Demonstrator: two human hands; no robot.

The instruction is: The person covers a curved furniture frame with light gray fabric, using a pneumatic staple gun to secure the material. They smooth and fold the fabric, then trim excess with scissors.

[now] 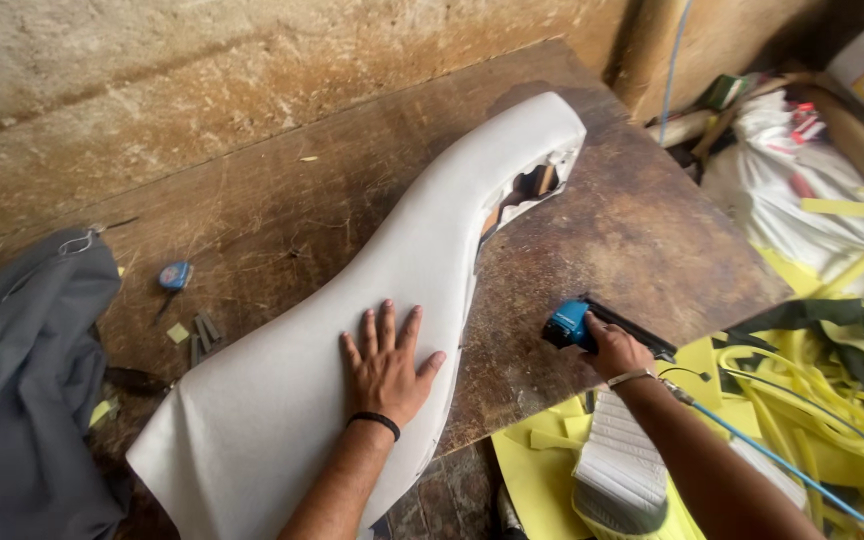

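A long curved piece covered in white upholstery fabric (402, 270) lies across a worn wooden workbench (612, 230). My left hand (387, 365) rests flat on it, fingers spread, near its lower middle. My right hand (614, 350) grips a blue pneumatic staple gun (577, 325) resting on the bench just right of the white piece. A blue air hose (792, 465) trails from that hand toward the lower right. At the far end of the piece, loose fabric edges and an open underside (537, 185) show.
Grey cloth (32, 380) lies at the left of the bench, with a small blue tool (174, 276) and staple strips (202, 335) nearby. Yellow foam scraps (832, 370) and white bags (802, 190) pile up at right. A concrete wall (202, 80) runs behind.
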